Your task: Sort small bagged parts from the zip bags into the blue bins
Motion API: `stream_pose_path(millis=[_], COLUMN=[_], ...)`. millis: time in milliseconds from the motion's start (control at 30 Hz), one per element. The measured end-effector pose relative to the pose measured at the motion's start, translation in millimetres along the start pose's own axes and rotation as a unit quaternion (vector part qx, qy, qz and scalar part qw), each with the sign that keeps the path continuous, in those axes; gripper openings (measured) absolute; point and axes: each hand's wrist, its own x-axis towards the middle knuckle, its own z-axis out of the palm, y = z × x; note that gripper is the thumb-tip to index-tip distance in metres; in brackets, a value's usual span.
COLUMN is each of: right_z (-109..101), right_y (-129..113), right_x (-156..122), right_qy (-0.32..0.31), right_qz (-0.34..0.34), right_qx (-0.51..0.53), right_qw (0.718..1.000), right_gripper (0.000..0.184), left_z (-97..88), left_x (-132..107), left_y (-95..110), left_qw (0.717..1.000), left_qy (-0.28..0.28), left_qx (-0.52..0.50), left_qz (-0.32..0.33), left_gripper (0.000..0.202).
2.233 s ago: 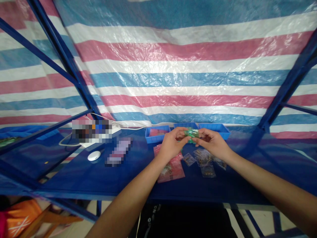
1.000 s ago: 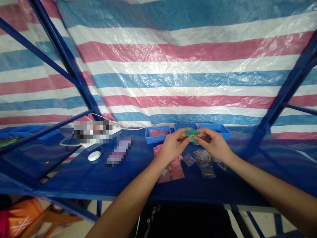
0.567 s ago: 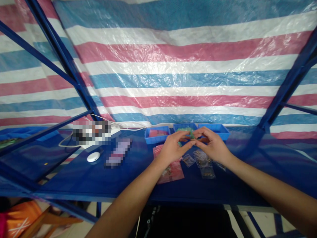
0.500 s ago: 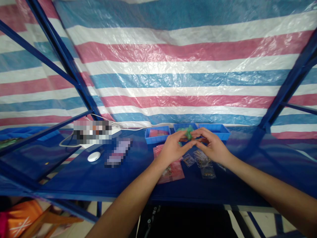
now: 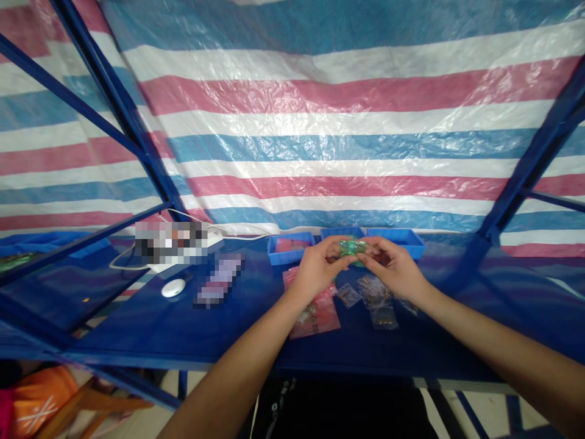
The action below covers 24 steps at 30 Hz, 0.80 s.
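A small shiny green plastic packet (image 5: pixel 352 247) is stretched between my two hands, above the middle of the blue table. My left hand (image 5: pixel 322 263) pinches its left end between thumb and fingers. At the other end, my right hand (image 5: pixel 388 263) grips it the same way. What the packet contains is too small to make out. Below my left hand lies a pink plastic bag (image 5: pixel 320 317). Several clear bags with small brass-coloured parts (image 5: pixel 384 316) lie under my right hand, and a smaller clear bag (image 5: pixel 348 296) is between the hands.
Behind my hands stand a blue bin with pink material (image 5: pixel 291 246), a partly hidden blue bin (image 5: pixel 340 233) and another blue bin (image 5: pixel 406 241). To the left are a white oval case (image 5: pixel 173 288), a blurred phone-like object (image 5: pixel 222 279) and a white power strip (image 5: pixel 183 260) with cables.
The green packet was bunched up between my fingertips and is now spread flatter and wider. Both hands have stayed in nearly the same place.
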Motion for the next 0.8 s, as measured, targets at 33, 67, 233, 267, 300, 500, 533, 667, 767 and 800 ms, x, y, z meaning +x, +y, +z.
stream_pose_path(millis=[33,67,233,267,300,500,533,667,767,800], right_z=[0.6,1.0,1.4,1.3,1.2,-2.6,-4.2,-11.2,-13.6,-13.6], right_y=[0.6,1.0,1.0,1.2,1.5,2.4,2.0,3.1,6.7,7.6], right_x=[0.0,0.2,2.3,2.6,2.7,2.6,3.0,5.1,5.9,5.8], right_qy=[0.002,0.011,0.042,0.036,0.030,0.021,0.023,0.042,0.060,0.064], right_qz=[0.011,0.019,0.029,0.026,0.022,-0.036,-0.053,-0.096,-0.091,-0.087], right_qx=[0.014,0.024,0.051,0.053,0.053,-0.004,-0.029,-0.104,-0.119,-0.123], right_qw=[1.000,0.999,0.997,0.998,0.998,0.999,0.998,0.989,0.987,0.987], right_gripper=[0.031,0.030,0.028,0.027,0.027,0.015,0.011,0.014,0.015,0.015], left_z=[0.9,1.4,2.0,1.9,1.7,-2.4,-3.5,-8.4,-10.7,-11.0], left_x=[-0.1,0.0,3.4,3.9,4.1,2.1,1.9,3.1,3.9,3.8], left_y=[-0.5,-0.8,-2.2,-2.6,-3.1,1.3,3.3,9.1,6.8,5.3], left_qw=[1.000,1.000,0.999,0.999,0.999,0.998,0.997,0.991,0.988,0.988], left_qy=[0.000,0.004,0.032,0.032,0.032,0.033,0.031,0.037,0.056,0.061], left_qx=[-0.006,-0.008,-0.014,-0.019,-0.024,0.032,0.047,0.099,0.115,0.117], left_qz=[-0.001,-0.003,-0.004,0.001,0.007,0.036,0.045,0.082,0.083,0.079], left_gripper=[0.047,0.045,0.035,0.034,0.033,0.024,0.020,0.015,0.017,0.018])
